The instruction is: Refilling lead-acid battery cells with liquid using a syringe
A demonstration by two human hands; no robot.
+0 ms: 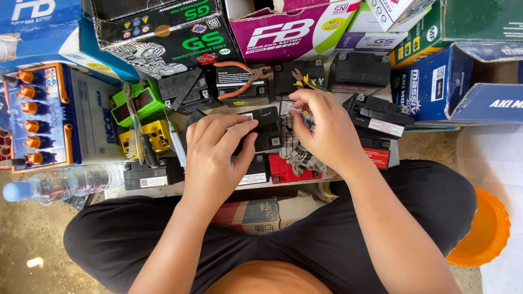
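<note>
At the far left, a big white battery [81,117] with orange caps and blue edges is seen lying on the table [163,189]. A clear plastic water bottle [60,185] with a blue cap is laid in front of it. Next to these, a green block [136,103] and a yellow block [150,136] are placed, with a small black battery [150,175] near them. Shiny cardboard boxes are stacked at the back: a black and green box [174,38], then a purple and white box [289,30].

In the middle, a small black battery [267,128] is gripped by the left hand [215,149], with the fingers on top and the thumb at its side. Orange-handled pliers [242,79] are laid behind it. A checked cloth [297,147] is pressed under the right hand [321,128], whose fingers are curled together over the cloth. A red battery [289,171] is partly hidden under the cloth.

To the right, more black batteries [376,114] are piled, then a blue box [436,81]. An orange plastic bowl [482,231] is seen on the floor.
</note>
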